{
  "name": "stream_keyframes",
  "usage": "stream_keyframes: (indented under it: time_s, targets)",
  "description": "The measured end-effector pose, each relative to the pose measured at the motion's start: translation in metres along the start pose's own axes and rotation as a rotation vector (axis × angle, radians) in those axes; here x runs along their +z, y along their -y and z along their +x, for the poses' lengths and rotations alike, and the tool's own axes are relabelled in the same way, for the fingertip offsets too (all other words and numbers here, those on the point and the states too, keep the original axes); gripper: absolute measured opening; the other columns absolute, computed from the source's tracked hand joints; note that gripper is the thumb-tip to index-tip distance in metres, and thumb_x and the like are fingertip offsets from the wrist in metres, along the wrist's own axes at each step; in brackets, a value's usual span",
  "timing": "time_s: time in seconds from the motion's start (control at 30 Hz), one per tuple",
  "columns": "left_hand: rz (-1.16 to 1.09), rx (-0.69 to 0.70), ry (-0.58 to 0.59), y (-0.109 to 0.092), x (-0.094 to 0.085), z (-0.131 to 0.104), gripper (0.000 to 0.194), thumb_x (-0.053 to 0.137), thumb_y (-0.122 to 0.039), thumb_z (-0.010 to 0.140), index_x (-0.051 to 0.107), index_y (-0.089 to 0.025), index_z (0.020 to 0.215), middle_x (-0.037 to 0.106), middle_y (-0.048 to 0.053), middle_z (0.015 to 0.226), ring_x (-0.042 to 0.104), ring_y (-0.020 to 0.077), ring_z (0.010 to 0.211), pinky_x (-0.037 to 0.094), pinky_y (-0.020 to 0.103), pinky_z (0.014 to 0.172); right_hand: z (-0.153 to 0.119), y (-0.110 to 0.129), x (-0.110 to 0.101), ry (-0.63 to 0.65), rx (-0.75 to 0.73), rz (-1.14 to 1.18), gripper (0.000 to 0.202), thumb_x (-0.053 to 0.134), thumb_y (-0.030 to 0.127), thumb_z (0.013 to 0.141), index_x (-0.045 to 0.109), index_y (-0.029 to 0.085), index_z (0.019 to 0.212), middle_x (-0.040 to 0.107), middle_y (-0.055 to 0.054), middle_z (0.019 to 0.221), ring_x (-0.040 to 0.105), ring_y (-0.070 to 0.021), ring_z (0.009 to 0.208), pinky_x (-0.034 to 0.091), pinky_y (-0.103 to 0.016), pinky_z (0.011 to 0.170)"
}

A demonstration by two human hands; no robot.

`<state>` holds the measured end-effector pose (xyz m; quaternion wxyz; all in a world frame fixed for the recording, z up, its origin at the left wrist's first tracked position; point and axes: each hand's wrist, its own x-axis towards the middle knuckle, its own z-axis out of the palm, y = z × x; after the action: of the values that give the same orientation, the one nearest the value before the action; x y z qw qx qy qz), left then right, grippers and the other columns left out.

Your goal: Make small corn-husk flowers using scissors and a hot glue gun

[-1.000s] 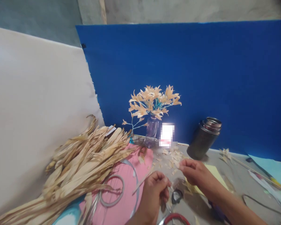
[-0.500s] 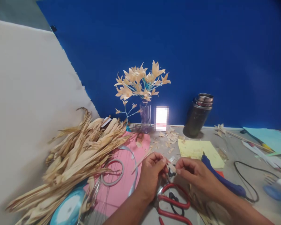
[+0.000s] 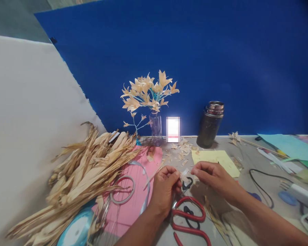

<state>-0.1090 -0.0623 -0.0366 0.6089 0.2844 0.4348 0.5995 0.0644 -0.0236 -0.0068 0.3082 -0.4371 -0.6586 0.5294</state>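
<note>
Right hand [image 3: 212,175] rose beside pale, papery husk [image 3: 184,178].

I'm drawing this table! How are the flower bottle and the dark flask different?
The flower bottle is see-through; the dark flask isn't. The flower bottle holds pale flowers, while the dark flask shows none. The bottle looks slimmer than the flask. Both stand by the blue board.
</note>
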Motion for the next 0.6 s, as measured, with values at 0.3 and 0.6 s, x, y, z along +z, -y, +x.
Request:
stream_keyframes:
  time_s: [0.3, 0.6]
  targets:
    - [0.012, 0.025, 0.033, 0.0, 0.002, -0.005, 0.02, 0.077, -0.026, 0.071, 0.06, -0.015, 0.073, 0.068, 0.003, 0.073, 0.054, 0.0081, 0.055, 0.041, 0.019, 0.051, -0.014, -0.022, 0.004, -0.011, -0.039, 0.03, 0.03, 0.068, 0.043, 0.081, 0.061, 0.017, 0.069, 0.052, 0.003, 0.063, 0.043, -0.0124, 0.06, 0.033, -0.025, 0.056]
    - [-0.162, -0.196, 0.151, 0.006, 0.006, -0.009, 0.046, 0.09, -0.016, 0.057, 0.065, -0.015, 0.095, 0.062, -0.003, 0.067, 0.055, 0.007, 0.052, 0.041, 0.019, 0.051, -0.03, -0.022, 0.004, -0.032, -0.076, 0.101, 0.028, 0.068, 0.043, 0.084, 0.061, 0.018, 0.072, 0.055, 0.001, 0.066, 0.049, -0.0147, 0.064, 0.04, -0.027, 0.06]
